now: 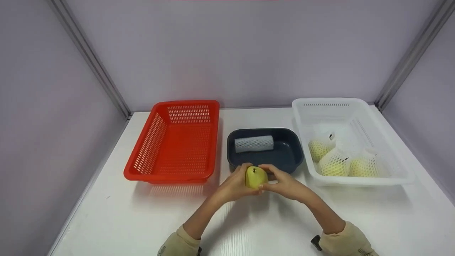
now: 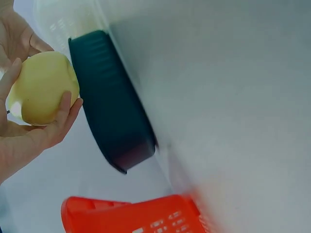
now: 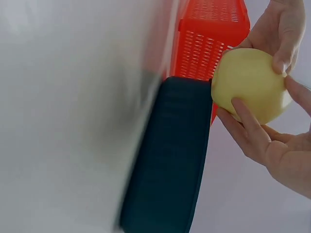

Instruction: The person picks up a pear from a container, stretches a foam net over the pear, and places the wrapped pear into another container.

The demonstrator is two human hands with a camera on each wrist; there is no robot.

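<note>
A yellow-green pear (image 1: 256, 177) with a short dark stem is held between both hands, in front of a dark blue basin (image 1: 282, 156). My left hand (image 1: 234, 185) grips its left side, and my right hand (image 1: 286, 185) grips it from the right with thumb and fingers. In the left wrist view the bare skin of the pear (image 2: 43, 90) shows between the two hands, fingers curved round it. The right wrist view has the pear (image 3: 250, 82) raised beside the basin's outer wall. Inside the basin lies a rolled white foam net sleeve (image 1: 254, 144).
An empty red perforated basket (image 1: 185, 149) stands on the left of the white table (image 1: 234, 227). To the right, a white basket (image 1: 359, 180) holds 3 pears (image 1: 334, 167) in white foam nets. Pale walls enclose the back and sides.
</note>
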